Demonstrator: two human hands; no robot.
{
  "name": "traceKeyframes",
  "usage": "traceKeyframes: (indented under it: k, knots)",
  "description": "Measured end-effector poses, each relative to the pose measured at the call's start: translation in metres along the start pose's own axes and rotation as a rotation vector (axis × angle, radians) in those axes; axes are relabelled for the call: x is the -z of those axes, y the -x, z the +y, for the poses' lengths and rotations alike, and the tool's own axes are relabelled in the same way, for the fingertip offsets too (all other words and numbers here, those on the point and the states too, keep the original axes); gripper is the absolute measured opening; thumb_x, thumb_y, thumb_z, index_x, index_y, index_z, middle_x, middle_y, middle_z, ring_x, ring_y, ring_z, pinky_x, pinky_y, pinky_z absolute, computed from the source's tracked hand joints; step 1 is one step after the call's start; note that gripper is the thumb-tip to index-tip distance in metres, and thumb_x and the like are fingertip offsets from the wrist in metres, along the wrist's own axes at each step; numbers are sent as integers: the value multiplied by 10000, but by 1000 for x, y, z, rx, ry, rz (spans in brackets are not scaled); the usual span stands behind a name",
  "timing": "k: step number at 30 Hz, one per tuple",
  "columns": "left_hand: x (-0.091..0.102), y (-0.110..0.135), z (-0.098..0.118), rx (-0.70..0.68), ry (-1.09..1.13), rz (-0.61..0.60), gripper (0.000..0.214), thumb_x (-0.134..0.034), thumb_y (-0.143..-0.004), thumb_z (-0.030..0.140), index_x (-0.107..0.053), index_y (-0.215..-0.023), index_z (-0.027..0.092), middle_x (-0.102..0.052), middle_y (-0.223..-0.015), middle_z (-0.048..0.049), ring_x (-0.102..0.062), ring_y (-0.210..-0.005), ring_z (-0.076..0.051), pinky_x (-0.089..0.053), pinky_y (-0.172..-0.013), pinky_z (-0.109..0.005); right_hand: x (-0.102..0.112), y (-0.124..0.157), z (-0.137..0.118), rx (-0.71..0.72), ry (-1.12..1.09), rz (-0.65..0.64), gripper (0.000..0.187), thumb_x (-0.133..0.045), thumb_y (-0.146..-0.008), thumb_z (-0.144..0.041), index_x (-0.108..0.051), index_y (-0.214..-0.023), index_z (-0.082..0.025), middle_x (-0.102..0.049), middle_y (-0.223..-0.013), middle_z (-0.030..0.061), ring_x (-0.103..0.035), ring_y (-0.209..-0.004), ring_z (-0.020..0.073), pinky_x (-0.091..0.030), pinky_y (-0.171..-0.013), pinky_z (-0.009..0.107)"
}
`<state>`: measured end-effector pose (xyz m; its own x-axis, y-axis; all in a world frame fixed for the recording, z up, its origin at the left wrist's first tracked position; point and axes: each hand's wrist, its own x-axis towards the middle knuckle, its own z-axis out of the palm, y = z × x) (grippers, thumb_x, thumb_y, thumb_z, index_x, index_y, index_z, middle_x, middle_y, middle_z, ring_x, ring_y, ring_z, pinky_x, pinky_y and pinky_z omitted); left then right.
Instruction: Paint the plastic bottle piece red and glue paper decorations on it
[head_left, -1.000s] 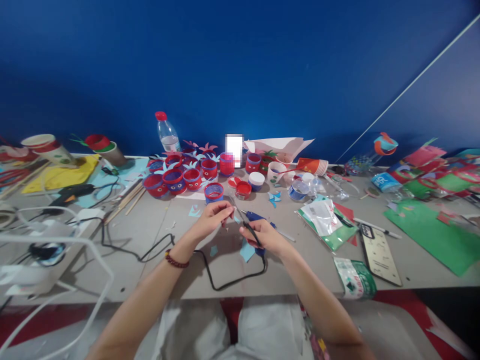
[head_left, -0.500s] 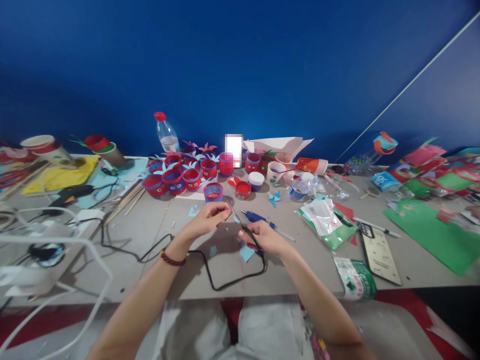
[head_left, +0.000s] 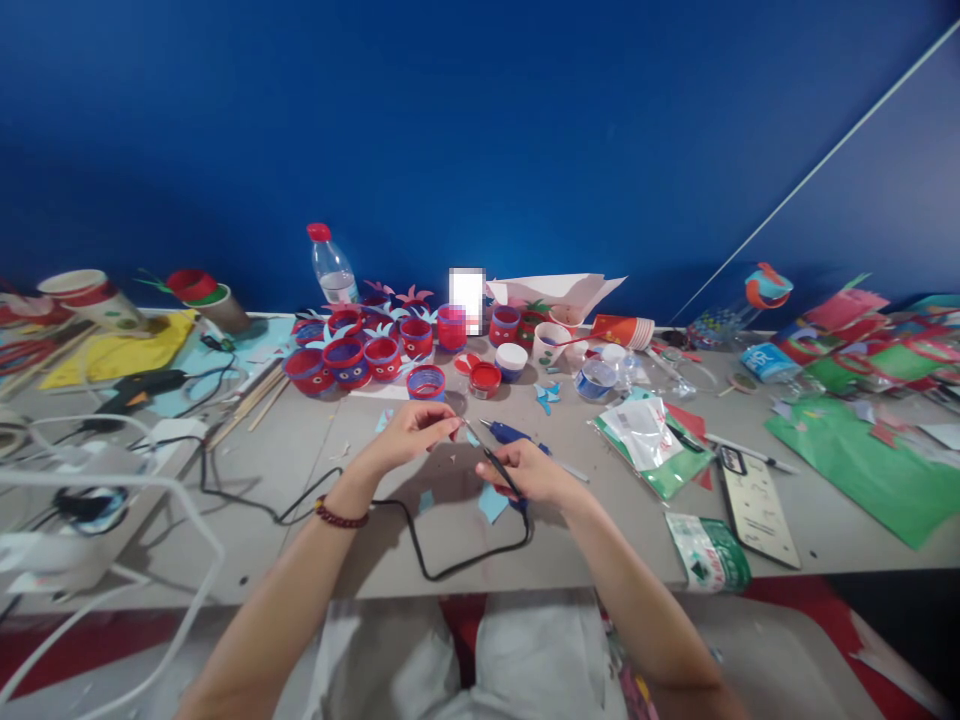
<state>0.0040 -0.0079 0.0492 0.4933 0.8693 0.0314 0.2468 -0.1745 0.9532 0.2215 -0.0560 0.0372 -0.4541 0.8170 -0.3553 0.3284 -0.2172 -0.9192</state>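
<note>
My right hand (head_left: pixel 529 470) is closed around a thin black soldering iron (head_left: pixel 495 463) with a slim metal shaft pointing up and left. Its black cord (head_left: pixel 480 560) runs from my right hand in a loop over the table. Close by, my left hand (head_left: pixel 412 435) has thumb and fingers pinched together at the shaft's tip; what they grip is too small to make out. Just beyond my right hand lies a blue pen-like tool (head_left: pixel 510 433). Light blue paper scraps (head_left: pixel 493 503) rest on the table below the hands.
Several red and blue cups with eyes (head_left: pixel 346 362) stand behind my hands, beside an open red paint jar (head_left: pixel 484 378) and a bottle (head_left: pixel 334 268). On the right are a phone (head_left: pixel 757 510) and green sheets (head_left: pixel 870 470); on the left, a glue gun (head_left: pixel 139 390) and power strip (head_left: pixel 150 470).
Both hands keep nearly the same pose. My left hand has shifted very slightly, still close to the iron's tip; the whole view has moved a little.
</note>
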Motion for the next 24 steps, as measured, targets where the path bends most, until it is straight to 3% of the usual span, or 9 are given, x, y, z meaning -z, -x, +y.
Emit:
traceKeyframes:
  k: [4,9,15,20,24]
  knots:
    - [2,1,0,3,-10,0,381,-596,-825,484,-633,-631,158,-472,-530,24,-408,-487,-81,-312,-474,-214,0,0,-1,-20,40,9,498,-727,-715,-580,-508,-515,-180,-475,-423,-51,-385,-400,66,-290,-445,226]
    - [1,1,5,-11,67,46,319,-619,-805,436,-673,-652,161,-572,-594,-6,-445,-517,-87,-360,-502,-225,0,1,-1,-31,48,48,467,-703,-729,-583,-582,-560,-165,-559,-457,-19,-375,-403,66,-275,-437,229]
    - [-4,5,21,-27,35,107,276,-643,-773,425,-700,-696,166,-575,-582,-5,-446,-521,-91,-366,-494,-225,7,6,-12,20,22,241,437,-662,-712,-606,-635,-657,-174,-618,-544,18,-441,-477,110,-309,-472,240]
    - [-4,10,25,-26,-82,132,234,-675,-747,393,-711,-747,162,-632,-644,-16,-492,-567,-102,-389,-516,-221,20,33,-30,78,409,570,400,-626,-731,-556,-526,-568,-204,-536,-524,6,-417,-530,133,-304,-515,254]
    - [1,14,15,16,-158,139,223,-666,-765,394,-719,-776,178,-677,-692,-25,-542,-603,-121,-422,-555,-231,40,52,-24,15,642,574,376,-590,-774,-490,-486,-543,-212,-526,-503,2,-354,-497,125,-293,-513,266]
